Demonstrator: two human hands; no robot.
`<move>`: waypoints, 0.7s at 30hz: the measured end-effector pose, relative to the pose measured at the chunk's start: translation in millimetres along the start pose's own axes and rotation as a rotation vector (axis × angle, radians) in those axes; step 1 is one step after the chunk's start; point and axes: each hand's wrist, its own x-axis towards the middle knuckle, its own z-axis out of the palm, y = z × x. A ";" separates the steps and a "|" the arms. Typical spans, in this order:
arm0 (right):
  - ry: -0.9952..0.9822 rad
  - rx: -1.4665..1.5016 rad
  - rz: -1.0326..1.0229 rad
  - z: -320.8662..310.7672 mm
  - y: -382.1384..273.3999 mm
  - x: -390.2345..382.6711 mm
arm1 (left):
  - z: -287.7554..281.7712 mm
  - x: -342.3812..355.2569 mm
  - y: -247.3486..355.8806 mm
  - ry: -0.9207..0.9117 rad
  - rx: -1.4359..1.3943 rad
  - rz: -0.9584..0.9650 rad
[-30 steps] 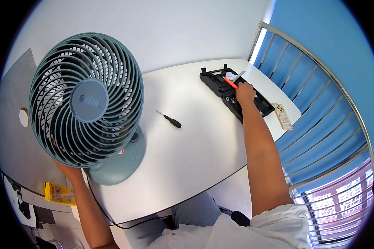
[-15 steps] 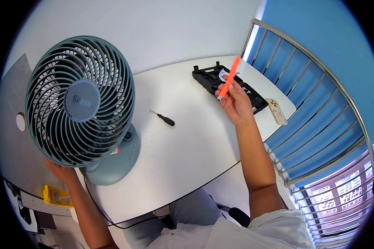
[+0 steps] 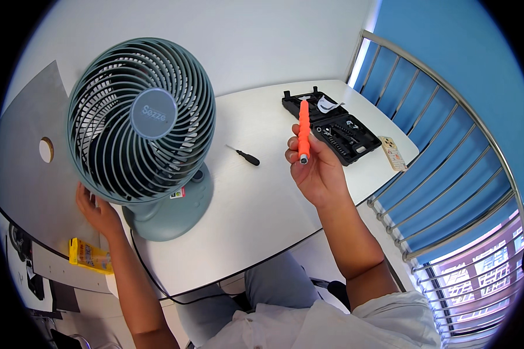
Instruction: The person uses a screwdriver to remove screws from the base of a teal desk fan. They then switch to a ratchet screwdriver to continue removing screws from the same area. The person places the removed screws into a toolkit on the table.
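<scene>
A grey-green desk fan stands on the left of the white table, its round grille tilted upward. Beside the lower left of the grille is my left hand, fingers apart and partly raised against the rim; whether they touch it I cannot tell. My right hand holds up an orange ribbed rod with a metal socket end, gripped between thumb and fingers above the table. A black-handled screwdriver lies on the table between the fan and that hand.
An open black tool case with bits lies at the far right, a white paper on it. Beside it lies a patterned phone. Metal railings border the right. A yellow packet and a black cord are at left.
The fan head has turned to the right. My right hand has drawn the orange rod nearer and left, tipping its metal end toward me. The view has shifted slightly.
</scene>
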 end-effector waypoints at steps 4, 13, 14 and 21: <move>-0.039 0.069 0.016 7.8 5.8 -4.5 | 0.7 -0.2 3.4 0.018 0.020 0.001; -0.050 0.188 -0.034 23.9 14.8 -9.9 | -0.3 -0.6 10.7 -0.003 0.010 -0.016; -0.063 0.198 -0.042 24.4 15.3 -10.2 | 0.1 -1.0 10.9 -0.003 0.015 -0.018; -0.029 0.150 -0.058 25.4 19.6 -13.0 | -0.3 -1.6 17.1 0.000 -0.013 -0.045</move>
